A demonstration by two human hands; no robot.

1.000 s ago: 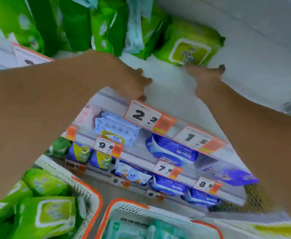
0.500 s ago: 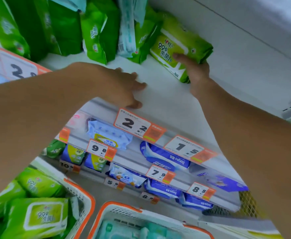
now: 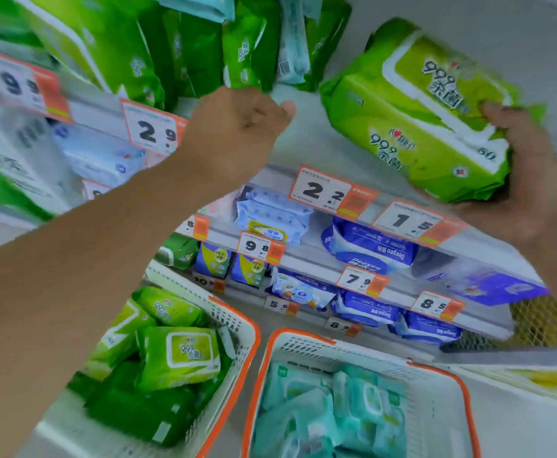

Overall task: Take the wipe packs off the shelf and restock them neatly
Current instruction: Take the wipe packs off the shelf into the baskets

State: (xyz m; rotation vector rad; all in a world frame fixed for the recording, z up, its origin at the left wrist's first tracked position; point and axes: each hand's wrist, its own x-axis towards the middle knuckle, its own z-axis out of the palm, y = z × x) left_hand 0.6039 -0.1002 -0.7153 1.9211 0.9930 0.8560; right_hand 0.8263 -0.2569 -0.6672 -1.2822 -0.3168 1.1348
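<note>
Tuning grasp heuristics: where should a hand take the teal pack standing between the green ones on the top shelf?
Probably pinch the teal pack on its narrow front edge, coming straight in from the aisle. It stands on edge, wedged between green packs, so its broad faces are blocked. The left hand is nearest, curled and holding nothing.

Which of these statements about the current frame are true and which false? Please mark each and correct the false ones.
1. The right hand grips a green wipe pack. True.
2. The left hand holds a teal pack. False: its fingers are curled and it holds nothing.
3. The left basket contains green packs. True.
4. The right basket contains blue packs. False: it contains teal packs.
5. The price tag on the shelf edge below the held pack reads 2.2. True.
</note>
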